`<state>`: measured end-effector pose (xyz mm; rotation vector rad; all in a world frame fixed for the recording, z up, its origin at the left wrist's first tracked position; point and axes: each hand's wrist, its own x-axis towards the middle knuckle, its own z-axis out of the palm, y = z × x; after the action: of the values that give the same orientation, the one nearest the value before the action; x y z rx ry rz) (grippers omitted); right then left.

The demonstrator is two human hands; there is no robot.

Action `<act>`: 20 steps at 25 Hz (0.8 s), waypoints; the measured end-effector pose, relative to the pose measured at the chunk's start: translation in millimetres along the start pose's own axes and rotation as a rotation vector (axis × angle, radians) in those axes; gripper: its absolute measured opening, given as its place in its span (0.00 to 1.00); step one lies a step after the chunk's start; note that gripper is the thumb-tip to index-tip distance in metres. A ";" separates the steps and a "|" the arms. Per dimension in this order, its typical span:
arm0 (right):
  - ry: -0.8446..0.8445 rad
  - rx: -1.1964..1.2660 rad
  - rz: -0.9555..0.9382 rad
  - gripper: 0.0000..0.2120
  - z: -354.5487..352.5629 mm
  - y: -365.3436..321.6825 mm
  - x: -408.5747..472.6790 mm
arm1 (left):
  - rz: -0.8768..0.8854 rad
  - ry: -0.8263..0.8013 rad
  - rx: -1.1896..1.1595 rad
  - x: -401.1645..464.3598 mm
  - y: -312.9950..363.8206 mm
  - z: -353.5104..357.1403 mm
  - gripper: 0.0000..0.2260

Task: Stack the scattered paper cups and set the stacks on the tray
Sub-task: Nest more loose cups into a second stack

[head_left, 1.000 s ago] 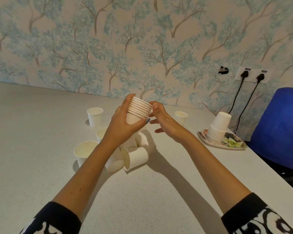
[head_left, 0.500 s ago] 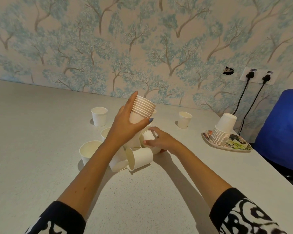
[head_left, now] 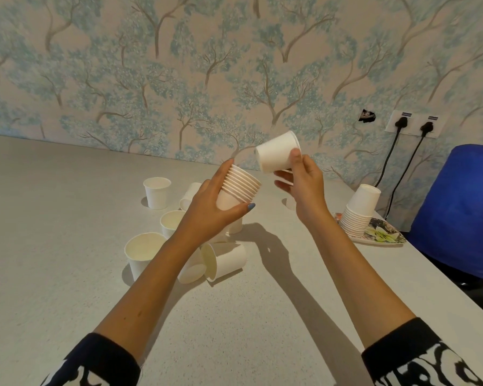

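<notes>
A pale grey speckled tabletop (head_left: 67,288) is filling the lower two thirds of the frame, running up to a wall papered with blue-green trees (head_left: 179,65). At the right edge a bright blue rounded chair back (head_left: 457,207) is standing beside the table. Just left of it, a floral-patterned flat tray (head_left: 385,237) is carrying an upside-down stack of white paper cups (head_left: 360,210).

Near the centre, the left hand (head_left: 207,215) is gripping a tilted nested stack of white paper cups (head_left: 239,188), thumb below and fingers curled behind, mouths pointing up and right. Just right of it and slightly higher, the right hand (head_left: 304,185) is pinching a single white paper cup (head_left: 278,156), held on its side with its base pointing left toward the stack's mouth; the two are lying near but apart.

Below and left of the hands, loose white paper cups (head_left: 142,254) are sitting on the table, some upright, some lying on their sides, a few partly hidden behind the left forearm.
</notes>
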<state>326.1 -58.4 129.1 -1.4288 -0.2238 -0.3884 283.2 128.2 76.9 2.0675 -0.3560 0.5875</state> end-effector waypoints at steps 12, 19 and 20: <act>-0.484 -0.587 0.003 0.24 8.9 -20.1 -33.8 | 0.051 -0.035 -0.031 -2.8 9.2 2.5 0.43; -0.556 -0.526 0.003 0.33 13.4 -2.5 -43.9 | 0.090 0.038 -0.015 1.4 6.2 -8.4 0.37; -0.510 -0.487 0.030 0.34 12.4 3.8 -46.7 | 0.081 0.056 -0.012 2.9 5.2 -11.6 0.37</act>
<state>285.8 -39.9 109.7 -1.9980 -0.5462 -0.0415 280.1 135.2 87.5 2.0279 -0.4113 0.6894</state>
